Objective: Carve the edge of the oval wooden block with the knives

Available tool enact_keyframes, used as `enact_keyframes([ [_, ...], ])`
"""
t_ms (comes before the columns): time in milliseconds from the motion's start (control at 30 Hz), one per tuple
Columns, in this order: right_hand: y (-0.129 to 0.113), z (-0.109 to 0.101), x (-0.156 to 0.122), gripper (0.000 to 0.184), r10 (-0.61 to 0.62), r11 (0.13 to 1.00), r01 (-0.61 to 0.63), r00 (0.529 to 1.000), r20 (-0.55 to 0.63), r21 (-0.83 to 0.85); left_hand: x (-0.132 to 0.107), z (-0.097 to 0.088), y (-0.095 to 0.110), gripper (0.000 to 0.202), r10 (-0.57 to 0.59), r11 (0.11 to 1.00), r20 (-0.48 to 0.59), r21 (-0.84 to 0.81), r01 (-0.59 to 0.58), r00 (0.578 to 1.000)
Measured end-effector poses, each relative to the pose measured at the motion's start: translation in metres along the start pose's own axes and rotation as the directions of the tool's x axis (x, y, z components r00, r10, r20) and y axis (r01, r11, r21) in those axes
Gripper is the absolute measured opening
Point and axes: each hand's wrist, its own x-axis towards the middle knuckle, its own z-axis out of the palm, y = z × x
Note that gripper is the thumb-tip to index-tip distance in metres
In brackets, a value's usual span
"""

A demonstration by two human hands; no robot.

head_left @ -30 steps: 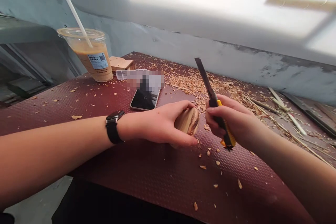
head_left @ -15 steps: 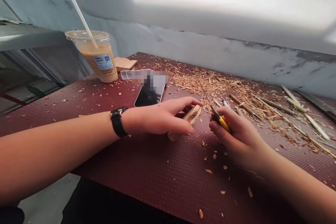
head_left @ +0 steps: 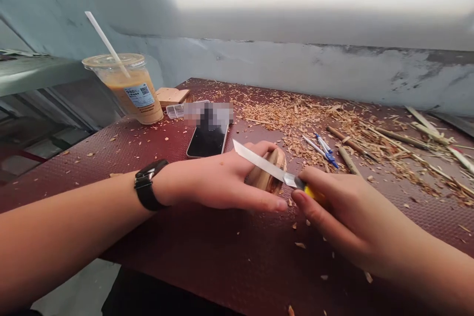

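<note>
My left hand (head_left: 218, 182), with a black watch on its wrist, is curled round a small piece of wood (head_left: 261, 179) just above the table. The wood is pale with a darker, brownish end; part of it is hidden by my fingers and the blade. In my right hand (head_left: 351, 207) is a utility knife (head_left: 259, 162) with a yellow handle, gripped in a closed fist. Its long blade points left and lies across the wood in view, passing before my left fingers. Whether the blade touches the wood I cannot tell.
Wood shavings (head_left: 274, 113) cover much of the dark red table (head_left: 200, 252). Behind my left hand lie a phone (head_left: 208, 139), a clear plastic case (head_left: 176, 111) and a wooden block (head_left: 172, 96). An iced drink cup (head_left: 128, 94) stands left; pens (head_left: 320, 150) and sticks (head_left: 351, 143) lie right.
The knife's blade has swung into view and now crosses in front of the wood. The wood has turned in my left hand, and my right hand has moved closer and lower.
</note>
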Motion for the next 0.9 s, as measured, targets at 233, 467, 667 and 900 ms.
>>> enact_keyframes([
  [233,-0.009,0.001,-0.003,0.042,0.112,0.927,-0.069,0.989,-0.095,0.368,-0.003,-0.006,-0.002,0.068,-0.049,0.988,-0.001,0.150,0.049,0.999],
  [467,0.014,-0.002,0.006,0.048,0.453,0.639,-0.280,0.889,-0.057,0.716,-0.002,-0.014,-0.002,0.091,-0.115,0.992,0.108,0.072,0.108,0.987],
  [667,0.036,-0.009,0.021,0.048,0.452,0.329,-0.363,0.871,0.192,0.872,-0.004,-0.019,-0.005,0.102,-0.149,0.987,0.121,0.078,0.140,0.981],
  [900,0.035,-0.006,0.016,0.053,0.489,0.496,-0.344,0.869,0.071,0.797,-0.003,-0.012,-0.005,0.095,-0.096,0.995,0.071,0.022,0.095,0.993],
])
